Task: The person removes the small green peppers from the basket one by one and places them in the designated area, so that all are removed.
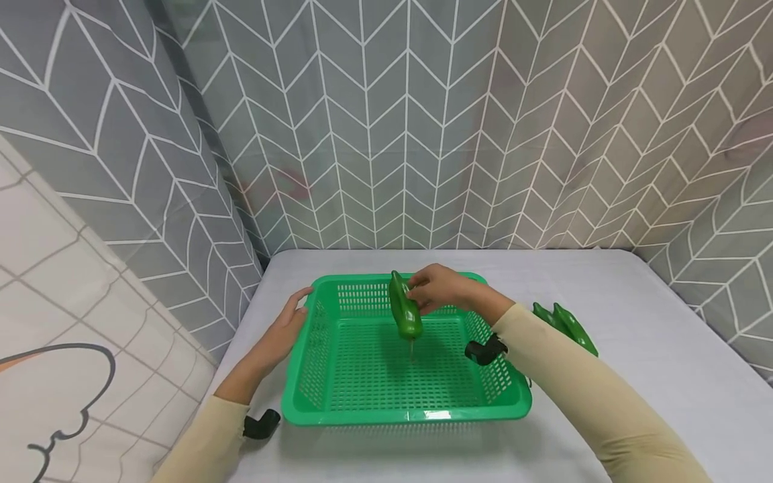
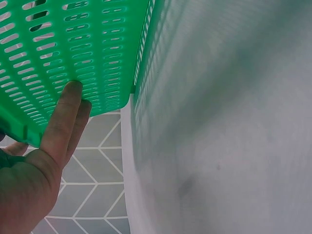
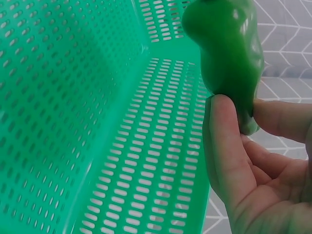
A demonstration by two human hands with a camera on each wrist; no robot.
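Observation:
A green perforated plastic basket (image 1: 408,416) sits on the white-covered table. My left hand (image 1: 284,333) holds its left rim, thumb at the edge and fingers (image 2: 63,122) along the outer slotted wall. Above the basket, my right hand (image 1: 443,288) pinches a glossy green pepper (image 3: 229,53) between thumb and fingers, its broad end hanging down. In the right wrist view a second, darker green pepper (image 3: 209,151) shows behind the fingers, mostly hidden. The peppers overlap in the head view, over the basket's back part.
Two more green peppers (image 1: 574,327) lie side by side on the table right of the basket, beyond the right forearm. A grey patterned curtain (image 1: 410,134) hangs behind the table. Black wrist mounts (image 1: 261,424) sit on both wrists.

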